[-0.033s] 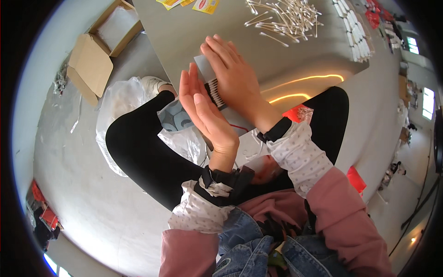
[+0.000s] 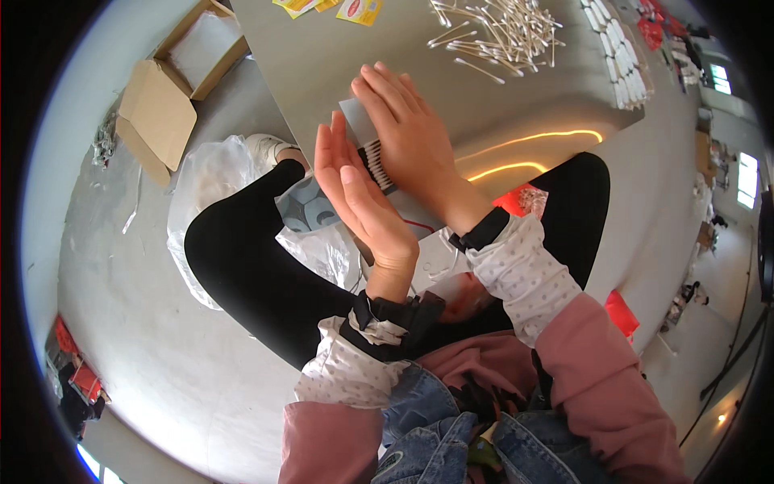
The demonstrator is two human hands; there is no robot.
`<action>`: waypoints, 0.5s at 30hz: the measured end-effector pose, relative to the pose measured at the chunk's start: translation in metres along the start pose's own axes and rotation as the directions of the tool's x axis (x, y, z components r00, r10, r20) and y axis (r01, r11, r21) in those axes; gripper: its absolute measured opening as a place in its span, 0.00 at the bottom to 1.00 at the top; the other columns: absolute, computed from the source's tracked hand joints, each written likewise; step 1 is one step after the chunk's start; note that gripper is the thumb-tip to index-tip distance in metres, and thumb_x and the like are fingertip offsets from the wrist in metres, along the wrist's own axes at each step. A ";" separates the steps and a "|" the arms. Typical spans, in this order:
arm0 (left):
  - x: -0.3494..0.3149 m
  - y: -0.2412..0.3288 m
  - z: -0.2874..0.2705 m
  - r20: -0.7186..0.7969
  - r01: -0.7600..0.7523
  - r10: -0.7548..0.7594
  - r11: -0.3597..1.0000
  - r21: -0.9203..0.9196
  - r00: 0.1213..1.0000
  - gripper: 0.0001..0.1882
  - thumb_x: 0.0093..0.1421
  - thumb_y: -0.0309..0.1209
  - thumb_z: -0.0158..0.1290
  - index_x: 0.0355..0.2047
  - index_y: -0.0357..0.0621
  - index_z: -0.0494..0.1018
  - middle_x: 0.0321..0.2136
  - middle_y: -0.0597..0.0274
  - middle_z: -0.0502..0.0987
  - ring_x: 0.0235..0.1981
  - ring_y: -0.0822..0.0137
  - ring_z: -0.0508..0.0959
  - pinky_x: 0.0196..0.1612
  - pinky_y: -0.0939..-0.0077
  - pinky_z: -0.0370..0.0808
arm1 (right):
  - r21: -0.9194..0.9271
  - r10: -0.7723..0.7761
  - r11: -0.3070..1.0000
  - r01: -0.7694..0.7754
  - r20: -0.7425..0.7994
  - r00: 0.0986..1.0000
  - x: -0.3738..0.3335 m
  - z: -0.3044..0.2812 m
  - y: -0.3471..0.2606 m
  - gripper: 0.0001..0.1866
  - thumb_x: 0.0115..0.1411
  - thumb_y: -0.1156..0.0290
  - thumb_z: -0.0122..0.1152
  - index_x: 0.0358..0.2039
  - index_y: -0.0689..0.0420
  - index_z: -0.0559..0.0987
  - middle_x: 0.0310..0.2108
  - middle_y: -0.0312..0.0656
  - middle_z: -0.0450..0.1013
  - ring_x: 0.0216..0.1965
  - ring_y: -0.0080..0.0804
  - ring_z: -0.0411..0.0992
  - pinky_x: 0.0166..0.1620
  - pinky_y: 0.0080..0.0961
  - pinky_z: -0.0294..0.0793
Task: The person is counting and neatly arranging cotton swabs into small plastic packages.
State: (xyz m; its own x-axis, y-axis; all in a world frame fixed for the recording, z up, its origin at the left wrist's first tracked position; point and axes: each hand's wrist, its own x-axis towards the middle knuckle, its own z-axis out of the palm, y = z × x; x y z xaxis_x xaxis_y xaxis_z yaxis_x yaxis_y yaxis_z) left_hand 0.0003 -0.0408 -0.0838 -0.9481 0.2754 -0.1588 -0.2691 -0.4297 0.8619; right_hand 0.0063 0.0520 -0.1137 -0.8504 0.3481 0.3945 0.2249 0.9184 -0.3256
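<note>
Cotton swabs (image 2: 375, 166) in a tight row, right there between left hand (image 2: 368, 214) and right hand (image 2: 414, 147)! Fingers (image 2: 326, 157) stretched long on both hands, palms apart with the row in the gap; whether they press on it, I cannot tell. And out beyond them on the table (image 2: 322, 68), a loose heap of swabs (image 2: 518, 39) ahead and to the right, with yellow packets (image 2: 359, 11) straight ahead

The left forearm (image 2: 339, 387) and right forearm (image 2: 564, 323) are stretched forward and brought closer together toward the hands. The left hand (image 2: 371, 214) is held with its fingers extended and its thumb (image 2: 352, 179) set apart. The right hand (image 2: 413, 143) is slanted leftward, its back exposed, its fingers straightened.
</note>
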 end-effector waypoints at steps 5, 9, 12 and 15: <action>0.000 -0.003 -0.001 0.066 -0.027 0.024 0.999 0.035 0.998 0.32 0.72 0.42 0.39 0.68 0.34 0.53 0.70 0.42 0.55 0.73 0.54 0.53 0.75 0.60 0.45 | 0.082 0.019 0.996 -0.023 0.051 0.999 -0.002 -0.005 -0.005 0.23 0.63 0.72 0.52 0.58 0.63 0.73 0.64 0.48 0.67 0.67 0.47 0.63 0.68 0.45 0.63; 0.000 -0.002 -0.003 0.124 -0.048 0.039 0.996 0.073 0.992 0.36 0.71 0.47 0.43 0.68 0.33 0.53 0.70 0.42 0.54 0.73 0.54 0.52 0.75 0.59 0.45 | 0.138 0.016 0.990 -0.032 0.117 0.993 -0.002 -0.012 -0.008 0.24 0.64 0.72 0.52 0.59 0.64 0.73 0.65 0.49 0.66 0.69 0.47 0.61 0.70 0.46 0.60; 0.004 0.001 -0.006 0.115 -0.038 0.035 0.999 0.018 0.993 0.35 0.71 0.46 0.43 0.68 0.32 0.53 0.70 0.42 0.55 0.73 0.54 0.54 0.74 0.59 0.47 | 0.056 -0.021 0.998 0.013 0.148 0.989 0.000 -0.010 -0.008 0.26 0.63 0.74 0.51 0.62 0.64 0.70 0.67 0.50 0.63 0.70 0.47 0.59 0.70 0.46 0.59; 0.007 0.029 -0.012 -0.004 -0.018 0.018 0.999 0.034 1.000 0.30 0.71 0.34 0.40 0.68 0.31 0.53 0.69 0.41 0.58 0.72 0.52 0.55 0.74 0.59 0.46 | 0.012 -0.011 1.000 0.009 0.149 0.989 -0.004 -0.010 -0.006 0.28 0.62 0.77 0.49 0.64 0.63 0.67 0.69 0.50 0.60 0.71 0.48 0.57 0.70 0.46 0.58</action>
State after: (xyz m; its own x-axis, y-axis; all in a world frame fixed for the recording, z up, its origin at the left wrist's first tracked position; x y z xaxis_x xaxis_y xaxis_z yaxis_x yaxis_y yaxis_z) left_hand -0.0165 -0.0611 -0.0660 -0.9534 0.2645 -0.1450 -0.2463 -0.4051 0.8805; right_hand 0.0130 0.0466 -0.1050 -0.9142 0.3059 0.2658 0.2109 0.9192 -0.3325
